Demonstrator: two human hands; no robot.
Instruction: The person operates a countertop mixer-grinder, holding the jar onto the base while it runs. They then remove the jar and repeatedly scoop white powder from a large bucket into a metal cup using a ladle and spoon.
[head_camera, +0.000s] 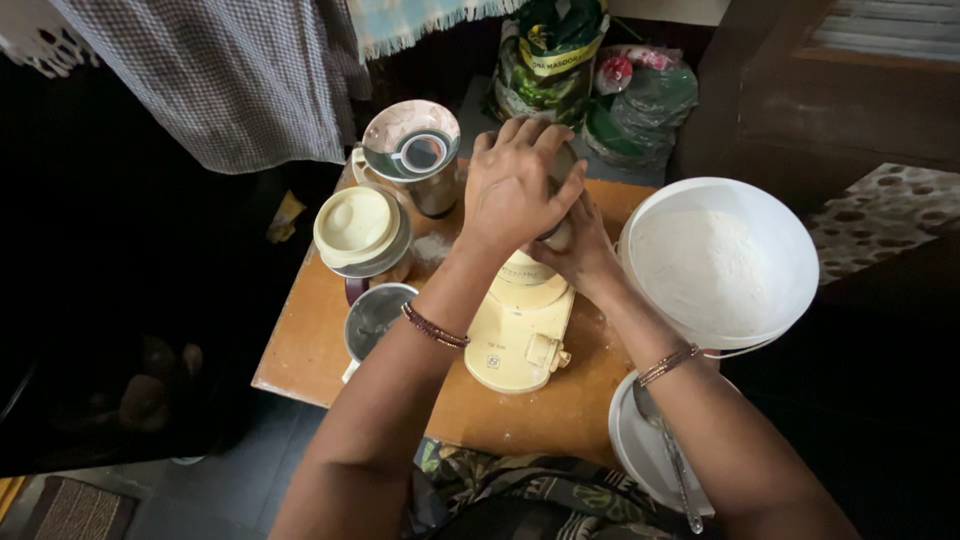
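Both hands, left (515, 185) above right (580, 250), curl closed together.

Both forearms are bare, with no sleeves showing. The left wrist wears a dark beaded bracelet (435, 326); the right wrist wears a thinner, lighter beaded bracelet (667, 364). A green patterned garment (520, 485) covers the lap.

Dim room (edges black), table centre lit.

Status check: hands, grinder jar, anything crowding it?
Left hand clamped over jar top, right hand gripping jar on cream grinder base. Flour bucket close right, spare jars left.
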